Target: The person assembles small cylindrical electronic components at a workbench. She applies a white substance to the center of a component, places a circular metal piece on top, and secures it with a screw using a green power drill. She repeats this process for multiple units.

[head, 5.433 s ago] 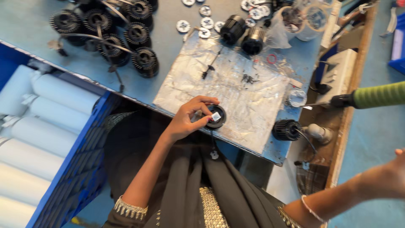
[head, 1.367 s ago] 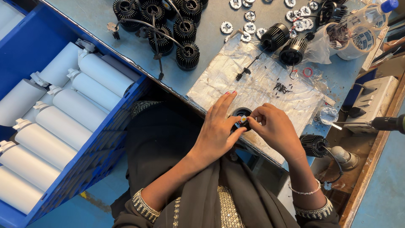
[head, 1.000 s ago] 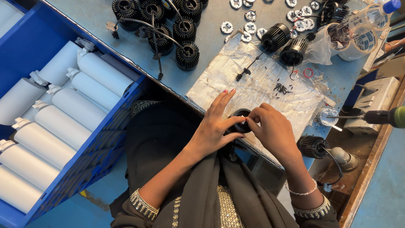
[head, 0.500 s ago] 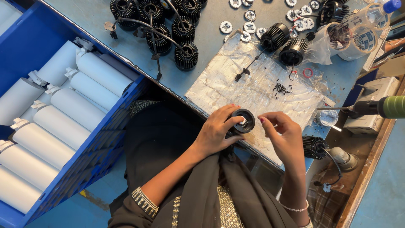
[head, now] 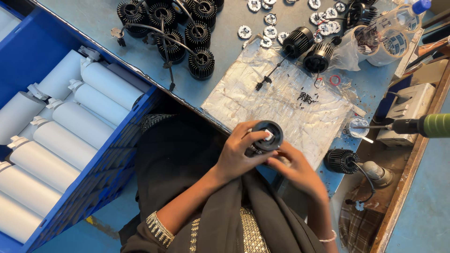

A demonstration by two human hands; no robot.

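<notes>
- Left hand (head: 236,157) grips a black finned lamp housing (head: 266,137); tilting could drop it off the table edge (head: 187,100).
- Right hand (head: 293,168), loosely curled just below, seems empty; its fingers could knock the small white part (head: 267,136).

Single head-worn cam, no second view, so no overlap. It looked steeply down from above the person's own lap, close in: both hands sat centre frame, left hand (head: 236,157) and right hand (head: 295,171). View was rotated, so the grey table (head: 234,51) ran diagonally across the upper frame, the blue crate (head: 93,173) filled the left and floor showed at lower right.
</notes>
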